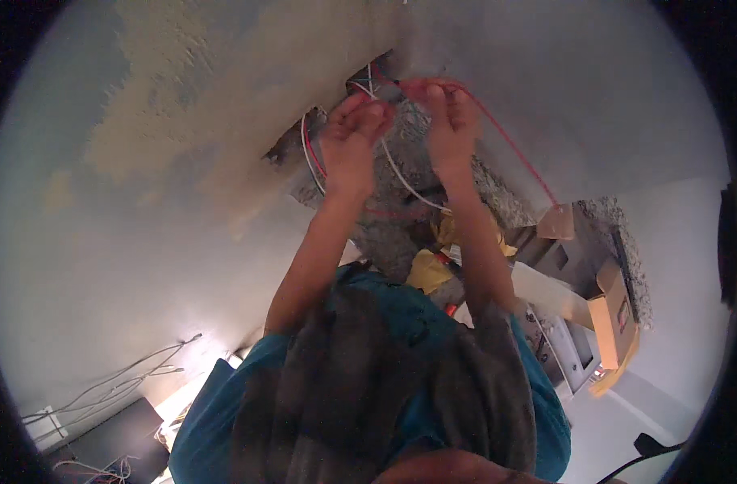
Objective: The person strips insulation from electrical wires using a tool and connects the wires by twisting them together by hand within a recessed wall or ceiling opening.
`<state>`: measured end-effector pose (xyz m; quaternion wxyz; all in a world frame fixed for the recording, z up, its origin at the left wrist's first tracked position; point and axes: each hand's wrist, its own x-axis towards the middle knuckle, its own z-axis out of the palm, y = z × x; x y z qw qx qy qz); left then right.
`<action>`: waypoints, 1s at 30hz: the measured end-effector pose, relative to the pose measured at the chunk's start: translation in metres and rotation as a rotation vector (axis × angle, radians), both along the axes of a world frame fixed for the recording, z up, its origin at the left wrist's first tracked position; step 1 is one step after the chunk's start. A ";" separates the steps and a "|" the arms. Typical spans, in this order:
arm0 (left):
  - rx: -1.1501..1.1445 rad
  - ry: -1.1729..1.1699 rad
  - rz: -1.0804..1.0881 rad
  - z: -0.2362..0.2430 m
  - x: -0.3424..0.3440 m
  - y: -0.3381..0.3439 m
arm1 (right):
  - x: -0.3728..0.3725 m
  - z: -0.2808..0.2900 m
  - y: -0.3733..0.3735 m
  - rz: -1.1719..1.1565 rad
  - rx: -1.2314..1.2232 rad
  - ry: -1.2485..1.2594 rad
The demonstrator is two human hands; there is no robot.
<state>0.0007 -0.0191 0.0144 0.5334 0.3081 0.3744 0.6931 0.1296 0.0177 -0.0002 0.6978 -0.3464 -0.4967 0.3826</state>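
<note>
My left hand (349, 137) is raised at a rough opening (379, 60) in the pale wall, its fingers curled closed beside white and red wires; exactly what they grip is blurred. To its right, my right hand (451, 129) pinches a red wire (514, 145), which slants down to the right toward a translucent pale piece (555, 223). A white cable (405, 181) hangs between my forearms. More red and white wires (308, 145) come out of a second jagged gap left of my left hand.
Broken masonry (393, 234), yellow crumpled material (429, 273), an open cardboard box (614, 327) and a metal item (574, 355) lie below and to the right. Loose cables (126, 379) run along the lower left beside a white plate (50, 429). A dark object (727, 246) stands at the right rim.
</note>
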 end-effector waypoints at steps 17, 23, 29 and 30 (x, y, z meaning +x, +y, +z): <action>0.014 0.087 -0.137 -0.015 -0.008 0.008 | -0.009 -0.010 -0.027 0.002 -0.072 0.099; 0.169 0.414 -0.082 -0.024 -0.012 0.002 | -0.005 -0.013 -0.029 -0.043 0.067 -0.039; 0.137 0.622 -0.077 -0.018 -0.017 -0.007 | -0.002 -0.008 -0.041 -0.043 0.074 -0.178; 0.138 0.617 -0.077 -0.012 -0.015 -0.007 | -0.004 -0.007 -0.044 -0.069 0.054 -0.194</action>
